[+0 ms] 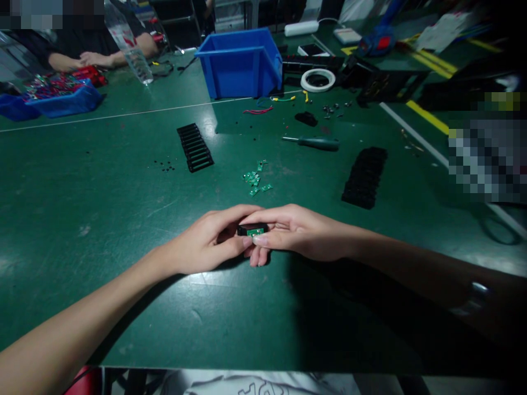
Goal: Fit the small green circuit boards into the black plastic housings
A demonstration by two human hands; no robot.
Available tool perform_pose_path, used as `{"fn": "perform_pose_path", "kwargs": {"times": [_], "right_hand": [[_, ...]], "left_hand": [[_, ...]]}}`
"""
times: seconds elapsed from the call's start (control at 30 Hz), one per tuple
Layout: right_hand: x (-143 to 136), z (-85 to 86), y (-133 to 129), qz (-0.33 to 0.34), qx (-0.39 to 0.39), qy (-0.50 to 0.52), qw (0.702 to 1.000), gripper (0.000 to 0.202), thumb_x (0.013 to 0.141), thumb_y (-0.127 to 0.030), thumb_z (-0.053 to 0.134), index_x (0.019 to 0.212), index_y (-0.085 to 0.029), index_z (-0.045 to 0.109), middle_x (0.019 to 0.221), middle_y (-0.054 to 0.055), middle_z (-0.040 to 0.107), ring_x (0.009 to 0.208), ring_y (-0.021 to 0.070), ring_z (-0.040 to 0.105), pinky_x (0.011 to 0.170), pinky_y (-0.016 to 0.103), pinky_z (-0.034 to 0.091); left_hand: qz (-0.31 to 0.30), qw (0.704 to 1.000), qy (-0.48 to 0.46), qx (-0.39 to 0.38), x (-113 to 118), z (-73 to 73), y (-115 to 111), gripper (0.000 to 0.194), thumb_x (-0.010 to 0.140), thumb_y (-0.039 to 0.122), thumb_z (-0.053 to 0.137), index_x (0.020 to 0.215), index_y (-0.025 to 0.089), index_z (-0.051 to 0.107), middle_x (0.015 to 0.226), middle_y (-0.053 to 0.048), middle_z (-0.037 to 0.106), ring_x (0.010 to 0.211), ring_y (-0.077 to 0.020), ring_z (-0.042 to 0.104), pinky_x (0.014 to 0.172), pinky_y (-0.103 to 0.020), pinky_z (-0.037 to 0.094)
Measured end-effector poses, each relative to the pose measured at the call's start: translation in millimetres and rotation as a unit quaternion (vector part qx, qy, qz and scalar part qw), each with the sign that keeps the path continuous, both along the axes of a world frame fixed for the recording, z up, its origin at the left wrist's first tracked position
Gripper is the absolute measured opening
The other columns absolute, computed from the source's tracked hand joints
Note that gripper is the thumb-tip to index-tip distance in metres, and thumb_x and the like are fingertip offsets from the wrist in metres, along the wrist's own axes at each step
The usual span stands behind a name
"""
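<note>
My left hand (pixel 212 241) and my right hand (pixel 307 233) meet over the green table, closed around one small black plastic housing (pixel 244 229). A small green circuit board (pixel 256 233) sits at the housing's near side, and both thumb tips press at its lower edge. My fingers partly hide the housing, so I cannot tell how deep the board sits. Just beyond my hands lies a loose cluster of small green circuit boards (pixel 252 179). A black slotted strip of parts (pixel 195 147) is at the far left of them; a row of black housings (pixel 364 176) lies to the right.
A green-handled screwdriver (pixel 319 144) lies beyond the boards. Farther back are a blue bin (pixel 242 66), a tape roll (pixel 318 80), screws (pixel 331 109) and wire pieces. At left stand a plastic bottle (pixel 132 49) and a blue tray of wires (pixel 68 101), near another person's hands (pixel 96 59).
</note>
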State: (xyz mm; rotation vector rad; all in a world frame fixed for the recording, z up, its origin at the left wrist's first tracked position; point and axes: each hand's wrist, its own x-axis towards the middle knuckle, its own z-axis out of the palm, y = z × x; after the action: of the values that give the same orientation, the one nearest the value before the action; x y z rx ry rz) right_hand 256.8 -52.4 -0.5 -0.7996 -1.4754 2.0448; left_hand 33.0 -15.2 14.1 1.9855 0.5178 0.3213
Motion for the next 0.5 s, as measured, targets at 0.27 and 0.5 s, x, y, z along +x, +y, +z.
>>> {"fn": "perform_pose_path", "kwargs": {"times": [0.27, 0.5], "right_hand": [[1.0, -0.7, 0.2, 0.008, -0.001, -0.007, 1.0, 0.046, 0.096, -0.023, 0.062, 0.139, -0.009, 0.056, 0.095, 0.011, 0.076, 0.085, 0.018, 0.074, 0.081, 0.031, 0.059], [3.2, -1.5, 2.0, 0.023, -0.008, -0.005, 1.0, 0.048, 0.096, -0.022, 0.062, 0.142, -0.009, 0.053, 0.1, 0.012, 0.076, 0.089, 0.018, 0.075, 0.085, 0.032, 0.059]], "left_hand": [[0.014, 0.999, 0.008, -0.039, -1.0, -0.8, 0.9, 0.046, 0.097, 0.031, 0.058, 0.14, 0.017, 0.052, 0.117, -0.01, 0.068, 0.09, -0.0177, 0.068, 0.076, -0.026, 0.056], [0.007, 0.996, 0.013, -0.089, 1.9, 4.1, 0.9, 0.044, 0.097, 0.029, 0.059, 0.139, 0.017, 0.052, 0.119, -0.011, 0.068, 0.093, -0.0187, 0.068, 0.078, -0.027, 0.055]]}}
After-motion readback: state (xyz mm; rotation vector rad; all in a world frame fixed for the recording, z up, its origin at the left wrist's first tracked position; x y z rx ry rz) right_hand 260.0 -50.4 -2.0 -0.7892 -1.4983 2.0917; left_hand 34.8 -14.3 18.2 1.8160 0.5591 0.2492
